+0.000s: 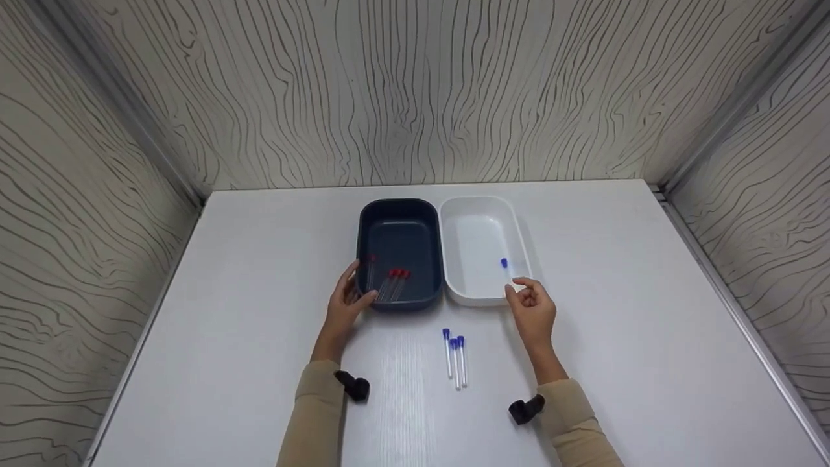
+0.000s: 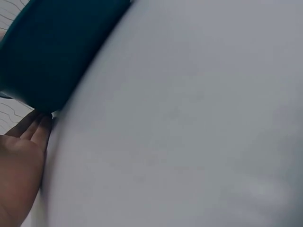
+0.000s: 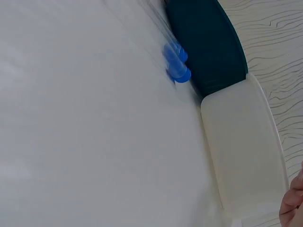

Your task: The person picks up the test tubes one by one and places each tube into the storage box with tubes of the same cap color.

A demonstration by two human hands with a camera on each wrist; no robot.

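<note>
My left hand (image 1: 343, 305) holds the front-left corner of a dark blue tray (image 1: 432, 259), thumb at the front rim and fingers along the side. In the left wrist view its fingers (image 2: 41, 130) touch the tray's corner. Several clear tubes with red caps (image 1: 397, 273) lie inside this tray. My right hand (image 1: 533, 308) is over the front-right corner of a white tray (image 1: 476, 301), thumb and forefinger pinching the lower end of a clear tube with a blue cap (image 1: 504, 263). The right wrist view shows only part of this hand (image 3: 292, 203), by the white tray's end.
Three blue-capped tubes (image 1: 456, 360) lie on the white table (image 1: 259, 272) in front of the trays, between the forearms. The trays stand side by side near the table's back edge. Wood-patterned panels (image 1: 402, 91) rise behind and at both sides.
</note>
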